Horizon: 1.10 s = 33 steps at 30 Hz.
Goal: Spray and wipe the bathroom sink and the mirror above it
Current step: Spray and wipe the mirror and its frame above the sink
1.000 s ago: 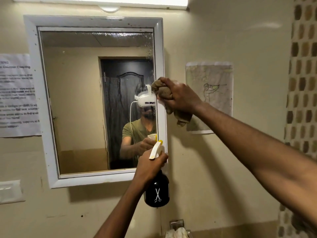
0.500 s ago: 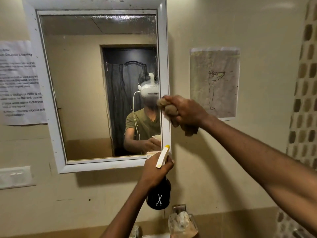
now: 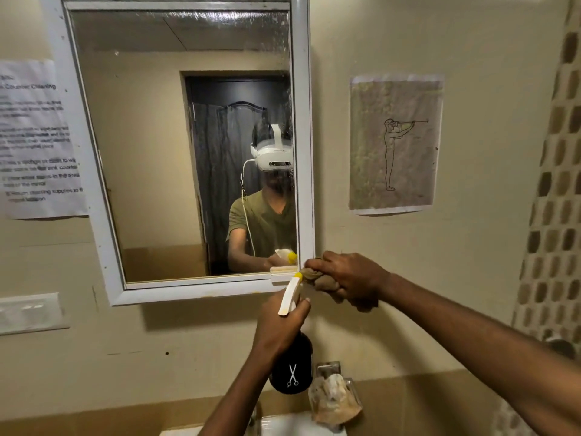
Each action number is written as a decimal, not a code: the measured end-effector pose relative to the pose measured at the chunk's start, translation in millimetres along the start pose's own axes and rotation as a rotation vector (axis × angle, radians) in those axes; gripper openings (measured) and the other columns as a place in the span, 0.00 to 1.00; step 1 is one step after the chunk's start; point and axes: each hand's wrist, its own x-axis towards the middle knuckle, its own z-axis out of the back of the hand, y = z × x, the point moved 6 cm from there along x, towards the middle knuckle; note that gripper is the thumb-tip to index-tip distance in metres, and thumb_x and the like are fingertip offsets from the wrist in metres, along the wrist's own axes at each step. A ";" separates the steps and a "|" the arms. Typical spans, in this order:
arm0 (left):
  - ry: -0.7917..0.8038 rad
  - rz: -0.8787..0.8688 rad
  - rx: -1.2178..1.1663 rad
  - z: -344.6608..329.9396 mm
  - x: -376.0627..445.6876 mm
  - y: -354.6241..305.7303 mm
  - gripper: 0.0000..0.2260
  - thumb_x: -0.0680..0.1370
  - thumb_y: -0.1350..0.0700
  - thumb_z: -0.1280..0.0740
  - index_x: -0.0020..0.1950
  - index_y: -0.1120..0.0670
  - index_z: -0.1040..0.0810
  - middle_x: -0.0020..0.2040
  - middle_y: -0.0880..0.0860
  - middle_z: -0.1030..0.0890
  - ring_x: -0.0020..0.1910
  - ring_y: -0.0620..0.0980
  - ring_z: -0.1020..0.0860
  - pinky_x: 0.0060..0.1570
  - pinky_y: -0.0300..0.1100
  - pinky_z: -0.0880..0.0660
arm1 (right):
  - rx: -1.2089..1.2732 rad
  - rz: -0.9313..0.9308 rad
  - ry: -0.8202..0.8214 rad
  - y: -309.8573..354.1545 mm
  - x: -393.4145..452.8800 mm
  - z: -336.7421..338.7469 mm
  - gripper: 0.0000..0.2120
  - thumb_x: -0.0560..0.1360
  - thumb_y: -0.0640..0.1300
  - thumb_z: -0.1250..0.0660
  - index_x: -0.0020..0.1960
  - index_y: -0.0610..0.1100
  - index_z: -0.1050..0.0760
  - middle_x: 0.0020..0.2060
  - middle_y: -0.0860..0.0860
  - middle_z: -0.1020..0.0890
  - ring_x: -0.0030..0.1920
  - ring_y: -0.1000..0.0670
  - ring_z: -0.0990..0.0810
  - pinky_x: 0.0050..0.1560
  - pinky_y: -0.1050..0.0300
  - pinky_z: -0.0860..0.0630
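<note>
Right hand (image 3: pixel 349 280) bunches cloth (image 3: pixel 323 280) at mirror (image 3: pixel 188 152) frame's lower-right corner, wiping edge. Left hand (image 3: pixel 281 322) wraps spray bottle (image 3: pixel 290 366), nozzle up, ready for respray.

Beige wall (image 3: pixel 393 303) carrying a white-framed mirror (image 3: pixel 301 152) at centre. A printed notice (image 3: pixel 37 136) hangs at left, a line drawing of a figure (image 3: pixel 396 143) at right. Below left, a white switch plate (image 3: pixel 28 313). Patterned tiles (image 3: pixel 556 184) cover the far right.
</note>
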 end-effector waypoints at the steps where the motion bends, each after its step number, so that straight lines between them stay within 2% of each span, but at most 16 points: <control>1: 0.043 -0.008 0.008 -1.5 -2.3 1.6 0.11 0.71 0.51 0.34 0.38 0.60 0.25 0.32 0.57 0.22 0.31 0.51 0.25 0.36 0.46 0.27 | -0.039 0.023 0.011 -1.2 0.6 1.1 0.30 0.71 0.50 0.30 0.68 0.55 0.41 0.47 0.46 0.23 0.37 0.45 0.22 0.33 0.60 0.33; 4: 0.125 -0.060 0.031 -4.8 -5.4 3.3 0.09 0.73 0.54 0.32 0.36 0.55 0.28 0.30 0.48 0.26 0.29 0.41 0.30 0.33 0.34 0.33 | -0.110 0.048 -0.074 -9.9 12.8 25.9 0.30 0.73 0.51 0.33 0.70 0.54 0.42 0.47 0.45 0.23 0.37 0.46 0.22 0.32 0.60 0.31; 6: 0.122 -0.071 0.051 -5.9 -3.1 6.3 0.09 0.74 0.57 0.31 0.35 0.54 0.28 0.30 0.48 0.26 0.29 0.41 0.30 0.33 0.32 0.34 | -0.081 -0.016 -0.237 -15.7 24.3 52.5 0.29 0.73 0.53 0.39 0.72 0.52 0.43 0.47 0.43 0.22 0.34 0.46 0.22 0.33 0.61 0.31; 8: 0.080 -0.061 0.038 -6.2 -1.0 10.3 0.08 0.74 0.57 0.32 0.36 0.56 0.26 0.31 0.52 0.24 0.30 0.43 0.29 0.33 0.34 0.33 | -0.038 -0.071 -0.346 -15.2 29.5 64.6 0.30 0.73 0.55 0.43 0.74 0.52 0.44 0.48 0.43 0.21 0.33 0.46 0.22 0.33 0.63 0.33; 11: 0.013 -0.049 0.038 -3.6 -0.3 18.1 0.09 0.71 0.53 0.35 0.36 0.58 0.25 0.32 0.57 0.21 0.32 0.51 0.25 0.33 0.40 0.30 | -0.003 -0.008 -0.302 -0.5 18.5 42.5 0.28 0.72 0.56 0.44 0.71 0.52 0.41 0.48 0.43 0.21 0.34 0.45 0.21 0.33 0.60 0.29; 15: 0.080 -0.060 0.021 -4.2 -4.6 26.5 0.10 0.70 0.52 0.33 0.36 0.58 0.26 0.29 0.48 0.25 0.30 0.42 0.28 0.34 0.36 0.32 | -0.092 0.058 -0.252 14.6 -6.0 6.1 0.21 0.77 0.57 0.45 0.67 0.51 0.36 0.42 0.44 0.21 0.31 0.47 0.22 0.29 0.62 0.31; 18: 0.071 -0.062 0.035 1.3 -6.0 31.6 0.09 0.70 0.52 0.32 0.36 0.57 0.25 0.29 0.45 0.25 0.30 0.40 0.28 0.34 0.33 0.33 | -0.245 0.155 -0.253 17.2 -13.9 -5.9 0.19 0.79 0.58 0.44 0.67 0.51 0.34 0.37 0.45 0.22 0.28 0.47 0.25 0.24 0.60 0.30; 21: 0.079 -0.048 0.021 7.2 -6.1 36.1 0.09 0.70 0.53 0.33 0.36 0.58 0.26 0.28 0.42 0.25 0.29 0.39 0.28 0.33 0.32 0.33 | -0.405 0.224 -0.321 26.1 -18.2 -10.6 0.18 0.79 0.56 0.42 0.67 0.51 0.33 0.36 0.45 0.22 0.26 0.48 0.25 0.22 0.59 0.30; 23: 0.079 -0.026 0.021 9.6 -7.6 40.8 0.10 0.70 0.53 0.33 0.36 0.59 0.26 0.28 0.46 0.25 0.30 0.41 0.28 0.34 0.37 0.32 | -0.484 0.224 -0.354 41.4 -14.4 -15.5 0.18 0.78 0.54 0.37 0.67 0.52 0.30 0.36 0.46 0.21 0.27 0.48 0.24 0.22 0.60 0.30; 25: 0.041 0.000 0.030 13.3 -7.9 47.3 0.12 0.70 0.51 0.34 0.36 0.61 0.26 0.30 0.55 0.23 0.31 0.50 0.26 0.35 0.47 0.29 | -0.536 0.205 -0.348 52.7 -8.9 -21.1 0.21 0.76 0.52 0.32 0.67 0.53 0.29 0.36 0.46 0.22 0.27 0.49 0.24 0.23 0.60 0.29; 26: 0.027 0.006 0.044 14.8 -8.1 49.9 0.13 0.70 0.51 0.34 0.36 0.61 0.26 0.32 0.57 0.22 0.32 0.53 0.25 0.36 0.48 0.28 | -0.541 0.201 -0.336 53.5 -8.1 -21.7 0.22 0.75 0.50 0.32 0.68 0.52 0.30 0.36 0.46 0.22 0.27 0.48 0.24 0.23 0.60 0.29; 30: 0.085 -0.025 0.072 12.3 -11.3 45.9 0.10 0.74 0.54 0.32 0.36 0.59 0.25 0.32 0.53 0.22 0.32 0.46 0.26 0.35 0.39 0.30 | -0.535 0.196 -0.290 38.5 -16.1 -9.1 0.21 0.78 0.48 0.36 0.70 0.50 0.35 0.37 0.43 0.21 0.28 0.46 0.22 0.24 0.57 0.26; 31: 0.057 -0.019 0.072 13.5 -11.4 46.8 0.10 0.74 0.55 0.32 0.36 0.59 0.25 0.32 0.54 0.22 0.32 0.49 0.25 0.35 0.41 0.29 | -0.544 0.193 -0.282 36.0 -17.4 -5.5 0.20 0.79 0.48 0.38 0.70 0.50 0.34 0.38 0.43 0.21 0.28 0.46 0.22 0.24 0.56 0.26; 33: -0.032 0.021 0.071 19.1 -11.1 49.7 0.11 0.73 0.54 0.34 0.36 0.61 0.25 0.33 0.59 0.21 0.34 0.57 0.23 0.37 0.50 0.26 | -0.569 0.181 -0.286 38.2 -16.0 -1.7 0.21 0.78 0.48 0.36 0.70 0.49 0.32 0.37 0.43 0.21 0.27 0.46 0.23 0.24 0.57 0.27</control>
